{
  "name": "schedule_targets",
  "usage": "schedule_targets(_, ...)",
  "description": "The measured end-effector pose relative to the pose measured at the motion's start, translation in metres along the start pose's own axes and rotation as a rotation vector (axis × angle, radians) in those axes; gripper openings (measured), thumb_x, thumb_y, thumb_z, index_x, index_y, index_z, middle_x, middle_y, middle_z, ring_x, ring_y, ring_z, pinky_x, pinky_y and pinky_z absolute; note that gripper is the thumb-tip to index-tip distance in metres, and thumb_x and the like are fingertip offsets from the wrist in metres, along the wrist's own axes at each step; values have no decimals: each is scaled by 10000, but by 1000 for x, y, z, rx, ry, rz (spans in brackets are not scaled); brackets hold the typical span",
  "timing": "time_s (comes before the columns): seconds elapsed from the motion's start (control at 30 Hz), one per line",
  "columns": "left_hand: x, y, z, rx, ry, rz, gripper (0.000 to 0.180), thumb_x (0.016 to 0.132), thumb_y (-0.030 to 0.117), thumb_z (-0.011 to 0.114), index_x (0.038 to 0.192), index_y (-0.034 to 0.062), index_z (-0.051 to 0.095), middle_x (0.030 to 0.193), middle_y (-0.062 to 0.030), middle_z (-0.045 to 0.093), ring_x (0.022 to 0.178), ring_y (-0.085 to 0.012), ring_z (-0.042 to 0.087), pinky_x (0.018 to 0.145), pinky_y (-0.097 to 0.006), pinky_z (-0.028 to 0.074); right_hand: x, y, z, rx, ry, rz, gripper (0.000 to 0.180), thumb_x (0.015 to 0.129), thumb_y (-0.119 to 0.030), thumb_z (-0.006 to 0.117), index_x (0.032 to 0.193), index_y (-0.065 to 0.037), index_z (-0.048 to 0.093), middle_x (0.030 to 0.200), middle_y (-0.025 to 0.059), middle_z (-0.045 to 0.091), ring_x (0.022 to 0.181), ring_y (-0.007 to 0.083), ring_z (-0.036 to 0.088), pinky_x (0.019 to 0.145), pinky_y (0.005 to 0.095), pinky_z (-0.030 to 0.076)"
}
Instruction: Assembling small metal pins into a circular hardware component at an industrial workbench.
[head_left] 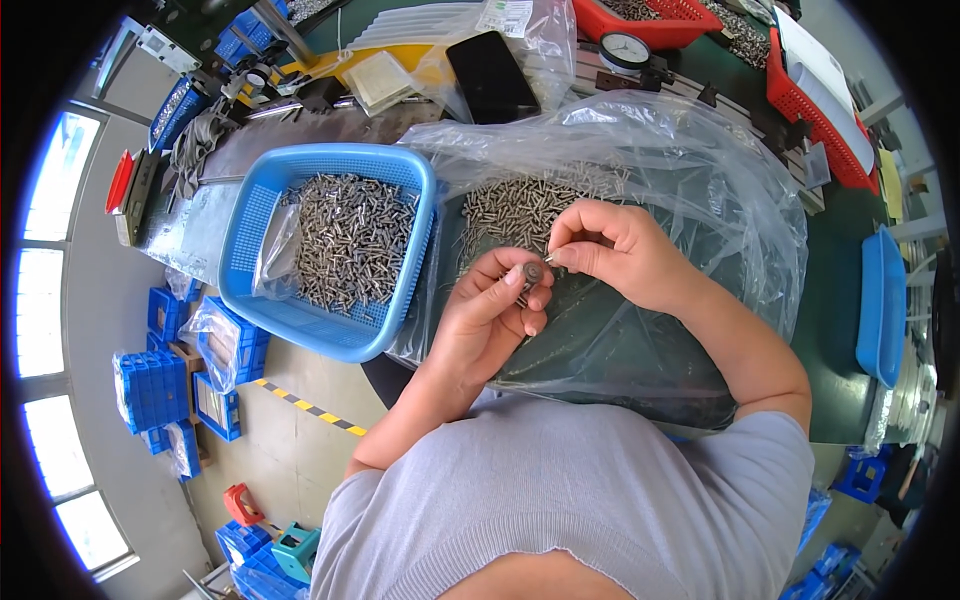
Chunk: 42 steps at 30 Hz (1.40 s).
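Left hand [483, 318]: fingers curled round a small, round-faced grey metal piece [531, 271]. Right hand [628, 255]: thumb and forefinger pinching a small silver metal part [550, 259], mostly covered by the fingertips, close to the grey piece; contact unclear. Just beyond: heap of small silver metal pins [510, 212] on crumpled clear plastic sheeting [715, 190], green counter [832, 235]. Left: blue rectangular plastic basket [427, 195], more pins inside. Far: black rectangular phone [492, 78]; white-faced round dial gauge [625, 50]. Right: red perforated plastic basket [820, 135]; blue plastic tray [880, 310].
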<state>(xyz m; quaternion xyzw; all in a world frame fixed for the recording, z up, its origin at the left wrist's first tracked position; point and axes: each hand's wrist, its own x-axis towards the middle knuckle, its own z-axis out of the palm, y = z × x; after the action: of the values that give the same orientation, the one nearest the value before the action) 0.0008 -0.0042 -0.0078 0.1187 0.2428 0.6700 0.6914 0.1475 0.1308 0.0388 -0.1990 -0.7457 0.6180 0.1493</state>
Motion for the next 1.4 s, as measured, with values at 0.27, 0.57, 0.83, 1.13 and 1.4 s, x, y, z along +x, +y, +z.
schedule_targets(0.27, -1, 0, 3, 41, 33, -29, 199, 919, 166, 578, 1055, 24, 550, 916, -82, 590, 753, -127, 539, 596, -253, 447, 1, 7, 7, 55, -19, -96, 77, 858, -57, 638, 870, -22, 571, 839, 13, 548, 769, 92, 553, 702, 242, 454)
schedule_targets(0.57, -1, 0, 1, 67, 5, -44, 207, 911, 195, 593, 1032, 30, 562, 841, -54, 570, 714, -124, 529, 576, -251, 432, 4, 6, 10, -63, -42, -160, 132, 789, -56, 688, 868, -38, 584, 917, 12, 532, 793, 98, 528, 682, 236, 434)
schedule_targets(0.83, -1, -1, 7, 44, 107, -47, 220, 904, 240, 608, 990, 40, 579, 822, -52, 572, 659, -128, 504, 564, -254, 426, 5, 7, 6, -165, -4, -254, 177, 739, -93, 738, 844, -60, 600, 907, 16, 539, 797, 112, 530, 678, 234, 422)
schedule_targets(1.13, -1, -2, -3, -50, -4, 57, 211, 957, 210, 502, 1066, 32, 536, 988, -99, 551, 806, -145, 491, 635, -248, 421, 7, 14, -8, -263, 132, -154, 77, 785, -71, 684, 829, -33, 633, 828, 36, 570, 786, 156, 557, 673, 287, 443)
schedule_targets(1.4, 0, -2, -4, -91, -17, 41, 202, 960, 195, 492, 1067, 28, 532, 985, -100, 542, 794, -145, 485, 628, -247, 417, 12, 34, 1, -751, 69, -518, 134, 674, -61, 708, 789, -98, 650, 811, 51, 544, 776, 249, 552, 665, 365, 469)
